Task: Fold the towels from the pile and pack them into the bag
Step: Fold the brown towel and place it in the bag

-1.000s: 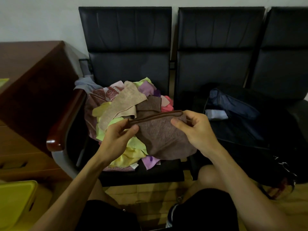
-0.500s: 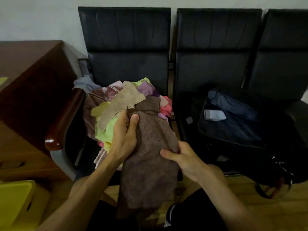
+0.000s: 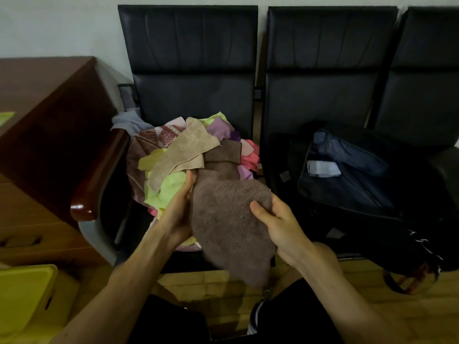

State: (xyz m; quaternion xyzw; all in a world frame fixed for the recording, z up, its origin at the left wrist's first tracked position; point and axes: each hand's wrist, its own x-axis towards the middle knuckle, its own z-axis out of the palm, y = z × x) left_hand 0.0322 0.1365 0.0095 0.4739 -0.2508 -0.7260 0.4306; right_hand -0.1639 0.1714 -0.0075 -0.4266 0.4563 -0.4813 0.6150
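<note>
A folded brown towel (image 3: 228, 224) hangs between my hands in front of the left seat. My left hand (image 3: 177, 214) lies flat against its left side. My right hand (image 3: 278, 224) grips its right edge, thumb on top. Behind them a pile of towels (image 3: 178, 150) in beige, lime, purple, pink and brown covers the left seat. A dark open bag (image 3: 347, 184) lies on the middle seat to the right, with a white piece and blue cloth inside.
A row of black chairs (image 3: 323, 58) stands against the wall. A wooden armrest (image 3: 99, 175) and a brown desk (image 3: 44, 115) are at the left. A yellow bin (image 3: 22, 299) sits at bottom left. My knees are below.
The brown towel, held stretched by its top edge a second ago, was doubled over. My right hand came up from its lower part to grip the right edge; it shifted slightly right.
</note>
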